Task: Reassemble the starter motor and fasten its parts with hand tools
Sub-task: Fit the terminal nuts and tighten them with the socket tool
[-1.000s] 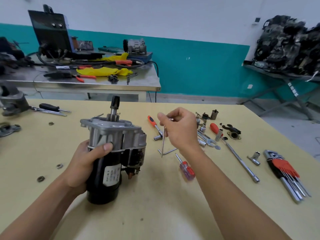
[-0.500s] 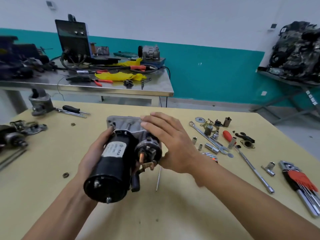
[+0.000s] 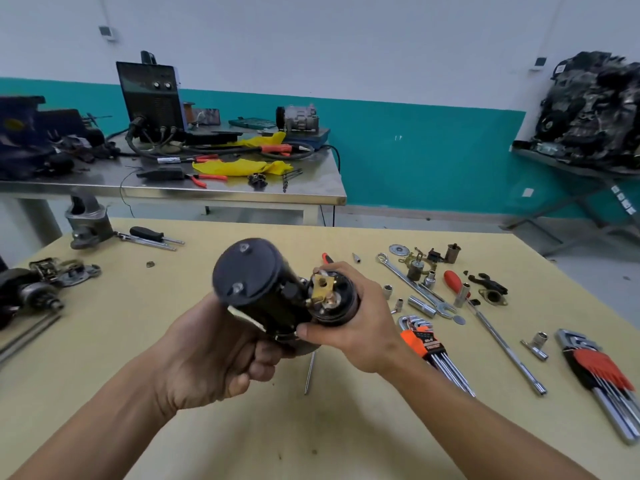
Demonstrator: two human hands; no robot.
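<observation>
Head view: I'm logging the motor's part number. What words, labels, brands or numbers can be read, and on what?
No text is legible.
starter motor: white label shows only an edge, unreadable.
orange hex key holder: dark print, too blurred to read.

The stainless-steel workbench (image 3: 311,197) stands before a wall (image 3: 346,46) that is white above and teal below, with a small white box (image 3: 107,32) fixed on the white part above the bench's left half. In front of the bench is a pale yellow-topped table (image 3: 121,306), a strip of grey floor (image 3: 433,220) showing between them. Right of the bench, a dark stand (image 3: 571,168) on crossed legs carries a heap of black machine parts (image 3: 595,105).
</observation>
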